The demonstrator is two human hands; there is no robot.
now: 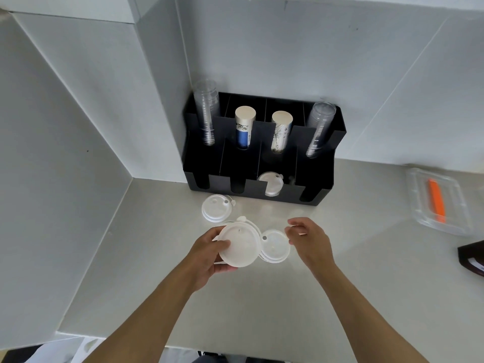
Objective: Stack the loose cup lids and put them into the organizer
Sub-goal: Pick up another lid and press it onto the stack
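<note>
My left hand (209, 254) grips a stack of white cup lids (239, 244) a little above the counter, thumb on top. A small pile of white lids (275, 247) lies on the counter just right of it. My right hand (307, 238) hovers beside that pile with its fingers apart and nothing in them. Another short stack of white lids (216, 207) lies in front of the black organizer (322, 195). Some lids (271, 183) stand in the organizer's third front slot.
The organizer's back slots hold two clear cup stacks (208, 113) and two paper cup stacks (244, 127). A clear plastic tray (419, 203) with an orange item lies at the right. A dark box (474, 258) sits at the right edge. Walls close in the left and back.
</note>
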